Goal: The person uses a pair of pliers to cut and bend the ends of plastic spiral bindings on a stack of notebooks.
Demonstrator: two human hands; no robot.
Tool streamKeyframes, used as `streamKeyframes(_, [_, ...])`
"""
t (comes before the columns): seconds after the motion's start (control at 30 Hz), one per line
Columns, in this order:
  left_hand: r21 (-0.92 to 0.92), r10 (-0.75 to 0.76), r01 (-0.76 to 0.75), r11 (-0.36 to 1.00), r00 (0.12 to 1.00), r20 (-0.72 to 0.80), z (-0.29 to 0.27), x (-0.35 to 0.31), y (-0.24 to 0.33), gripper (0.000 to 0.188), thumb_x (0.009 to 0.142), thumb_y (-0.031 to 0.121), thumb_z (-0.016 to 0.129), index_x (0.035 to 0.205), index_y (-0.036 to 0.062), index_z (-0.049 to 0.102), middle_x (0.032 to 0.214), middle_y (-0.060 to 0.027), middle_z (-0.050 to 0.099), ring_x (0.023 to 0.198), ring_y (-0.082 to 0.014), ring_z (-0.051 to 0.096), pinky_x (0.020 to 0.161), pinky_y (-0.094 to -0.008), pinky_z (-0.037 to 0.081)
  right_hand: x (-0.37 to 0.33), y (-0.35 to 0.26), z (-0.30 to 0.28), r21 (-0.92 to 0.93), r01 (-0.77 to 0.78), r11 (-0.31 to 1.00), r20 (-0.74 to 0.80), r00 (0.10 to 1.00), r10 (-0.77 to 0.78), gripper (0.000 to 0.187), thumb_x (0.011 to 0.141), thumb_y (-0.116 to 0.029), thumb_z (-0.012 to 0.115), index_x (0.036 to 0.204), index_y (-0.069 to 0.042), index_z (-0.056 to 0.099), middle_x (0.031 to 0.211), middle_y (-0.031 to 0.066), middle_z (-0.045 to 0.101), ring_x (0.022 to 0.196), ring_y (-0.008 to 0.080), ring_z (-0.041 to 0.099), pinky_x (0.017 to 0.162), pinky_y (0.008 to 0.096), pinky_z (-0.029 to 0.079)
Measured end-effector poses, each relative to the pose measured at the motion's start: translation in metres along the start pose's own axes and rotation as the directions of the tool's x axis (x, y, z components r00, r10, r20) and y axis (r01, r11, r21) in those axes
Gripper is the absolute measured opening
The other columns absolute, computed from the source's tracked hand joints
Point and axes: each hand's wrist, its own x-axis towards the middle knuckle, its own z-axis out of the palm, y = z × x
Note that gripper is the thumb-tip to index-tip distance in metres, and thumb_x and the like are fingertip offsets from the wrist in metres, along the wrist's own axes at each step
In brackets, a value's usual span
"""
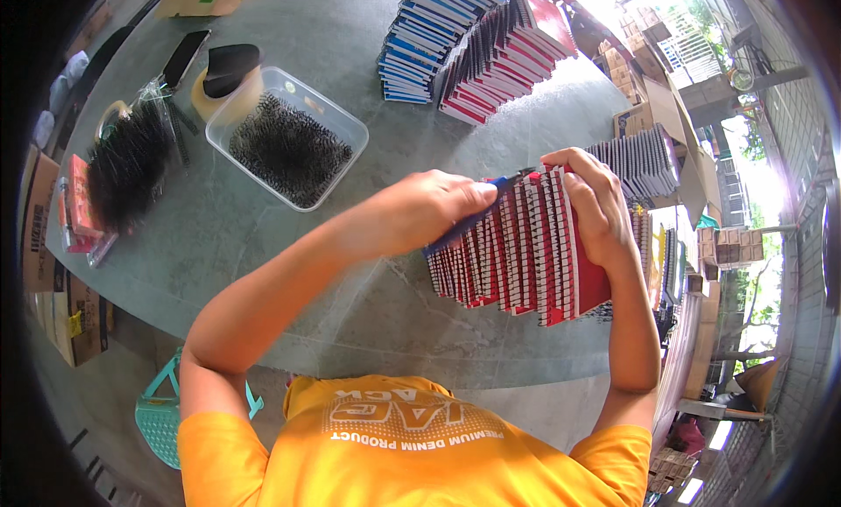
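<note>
A row of red spiral-bound notebooks (pixel 512 262) stands packed together on the table in front of me, black wire spirals toward me. My left hand (pixel 429 211) is closed round a blue-handled hand tool (pixel 469 226), seemingly pliers or cutters, whose dark tip reaches the top of the spirals. Over the right end of the row, my right hand (pixel 597 205) is curled, gripping the notebooks by their far top edge and red cover. Part of the tool is hidden under my left fingers.
A clear plastic box (pixel 350 143) of black wire coils (pixel 289 148) sits left, near tape rolls (pixel 215 91) and a bag of black bristly pieces (pixel 131 170). Blue notebooks (pixel 416 47) and more red ones (pixel 508 56) stand behind. Dark notebooks (pixel 639 161) are at right. A green stool (pixel 158 419) stands lower left.
</note>
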Motion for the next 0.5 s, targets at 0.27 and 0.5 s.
streamKeyframes(0.27, [-0.546,-0.106,0.289,0.786,0.934,0.342,-0.002,0.002,0.0,0.048,0.092,0.038,0.041,0.105,-0.0053,0.056,0.091,-0.0201,0.063,0.08,-0.0289,0.065,0.074,-0.0392,0.052,0.001,-0.004,0.001,0.003,-0.029,1.0,-0.011,1.0,0.029,0.028,0.085,-0.016,0.034,0.088,0.004,0.054,0.098,0.016,0.058,0.093,0.0337,0.054,0.084,0.0402,0.038])
streamKeyframes(0.5, [0.647,0.325,-0.125,0.752,0.925,-0.198,0.024,-0.004,0.003,0.037,0.093,0.037,0.042,0.098,0.002,0.055,0.087,-0.0169,0.062,0.075,-0.0247,0.061,0.067,-0.0341,0.047,0.0,0.004,0.002,-0.002,-0.038,0.999,-0.02,0.999,0.038,0.033,0.083,-0.021,0.035,0.091,0.003,0.055,0.095,0.0177,0.058,0.092,0.0336,0.054,0.084,0.0397,0.038])
